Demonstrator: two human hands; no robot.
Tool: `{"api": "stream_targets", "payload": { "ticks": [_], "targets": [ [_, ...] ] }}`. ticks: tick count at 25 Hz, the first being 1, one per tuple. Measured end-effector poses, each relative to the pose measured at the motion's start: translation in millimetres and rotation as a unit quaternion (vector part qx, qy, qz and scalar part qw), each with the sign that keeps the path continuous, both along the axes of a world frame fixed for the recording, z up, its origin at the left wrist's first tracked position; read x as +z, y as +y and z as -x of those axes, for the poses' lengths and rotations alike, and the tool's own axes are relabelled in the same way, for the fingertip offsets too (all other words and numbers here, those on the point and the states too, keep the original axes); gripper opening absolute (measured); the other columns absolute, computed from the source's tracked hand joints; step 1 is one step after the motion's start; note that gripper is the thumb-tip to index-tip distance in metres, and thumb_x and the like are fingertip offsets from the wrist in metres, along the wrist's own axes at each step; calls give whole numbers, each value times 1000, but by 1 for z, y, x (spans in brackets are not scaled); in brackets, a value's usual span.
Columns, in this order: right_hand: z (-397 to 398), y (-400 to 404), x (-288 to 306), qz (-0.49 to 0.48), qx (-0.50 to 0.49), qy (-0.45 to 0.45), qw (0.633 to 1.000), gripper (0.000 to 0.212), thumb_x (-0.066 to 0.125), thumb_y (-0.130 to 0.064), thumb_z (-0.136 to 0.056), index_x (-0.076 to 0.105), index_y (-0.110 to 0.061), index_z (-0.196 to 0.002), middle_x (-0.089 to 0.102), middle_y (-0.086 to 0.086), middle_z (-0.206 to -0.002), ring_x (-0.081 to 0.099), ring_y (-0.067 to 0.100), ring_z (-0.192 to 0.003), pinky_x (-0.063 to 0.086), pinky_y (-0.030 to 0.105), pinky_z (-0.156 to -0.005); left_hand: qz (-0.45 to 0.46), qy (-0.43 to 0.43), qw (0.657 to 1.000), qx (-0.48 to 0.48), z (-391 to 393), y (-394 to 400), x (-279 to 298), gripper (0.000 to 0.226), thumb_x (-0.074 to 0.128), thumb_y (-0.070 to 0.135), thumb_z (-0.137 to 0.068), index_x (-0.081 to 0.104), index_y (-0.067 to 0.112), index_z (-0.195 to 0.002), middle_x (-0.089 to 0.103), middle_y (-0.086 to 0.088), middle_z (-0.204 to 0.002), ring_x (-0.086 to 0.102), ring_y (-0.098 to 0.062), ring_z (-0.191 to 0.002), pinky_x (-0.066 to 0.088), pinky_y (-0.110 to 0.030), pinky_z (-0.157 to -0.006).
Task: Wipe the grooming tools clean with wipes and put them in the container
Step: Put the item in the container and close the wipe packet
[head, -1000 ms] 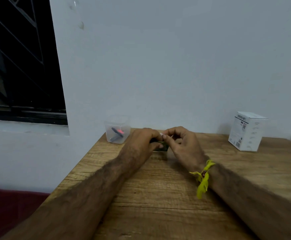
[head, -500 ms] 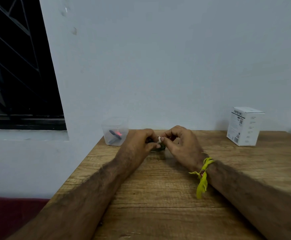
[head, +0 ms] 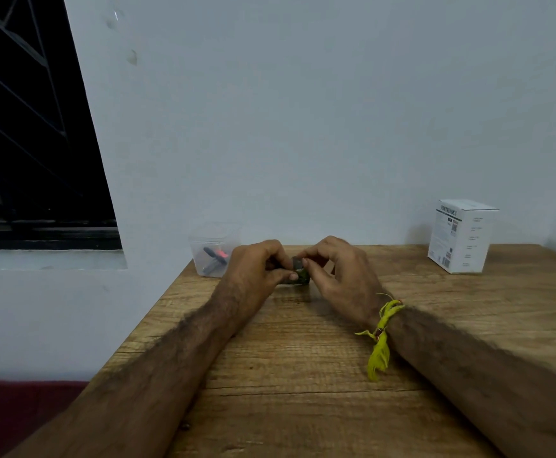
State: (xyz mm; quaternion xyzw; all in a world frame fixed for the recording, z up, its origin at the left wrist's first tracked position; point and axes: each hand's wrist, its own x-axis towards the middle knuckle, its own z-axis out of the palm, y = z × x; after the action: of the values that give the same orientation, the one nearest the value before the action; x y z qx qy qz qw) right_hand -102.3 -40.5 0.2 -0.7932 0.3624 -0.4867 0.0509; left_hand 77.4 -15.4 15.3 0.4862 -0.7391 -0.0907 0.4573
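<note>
My left hand (head: 257,269) and my right hand (head: 339,276) meet at the far middle of the wooden table (head: 303,375). Between their fingertips they pinch a small dark object (head: 300,272), mostly hidden by the fingers; I cannot tell what it is. A clear plastic container (head: 213,247) stands at the table's far left corner, just left of my left hand. Inside it lie a dark tool and something red.
A white printed box (head: 461,235) stands at the far right of the table by the wall. The grey wall runs close behind the table. A dark window with bars is on the left. The table's left edge drops off beside my left forearm.
Both hands stay together on the small object; the fingers have shifted slightly around it. The view has tilted a little.
</note>
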Motion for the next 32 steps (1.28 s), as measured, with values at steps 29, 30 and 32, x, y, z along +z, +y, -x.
{"api": "stream_targets", "payload": {
  "ticks": [29,30,32],
  "targets": [
    [68,136,6,59,-297,-168,938,3,66,-15,-80,68,-15,-81,64,-4,-80,62,19,-81,53,40,-73,56,-158,986,-20,87,97,32,78,61,46,-95,22,15,-156,33,-11,-159,31,-30,-146,33,-52,-115],
    [78,154,6,66,-306,-177,933,3,67,-14,-80,69,-14,-82,63,-6,-79,61,18,-79,54,39,-74,75,-164,983,-43,103,116,32,74,58,45,-96,25,15,-155,35,-10,-158,32,-30,-144,34,-52,-113],
    [96,195,6,94,-311,-185,928,4,68,-11,-79,70,-12,-83,60,-10,-78,60,15,-77,54,39,-73,121,-165,974,-95,131,154,24,64,55,42,-98,34,13,-151,44,-12,-151,38,-30,-140,35,-48,-110]
  ]
}}
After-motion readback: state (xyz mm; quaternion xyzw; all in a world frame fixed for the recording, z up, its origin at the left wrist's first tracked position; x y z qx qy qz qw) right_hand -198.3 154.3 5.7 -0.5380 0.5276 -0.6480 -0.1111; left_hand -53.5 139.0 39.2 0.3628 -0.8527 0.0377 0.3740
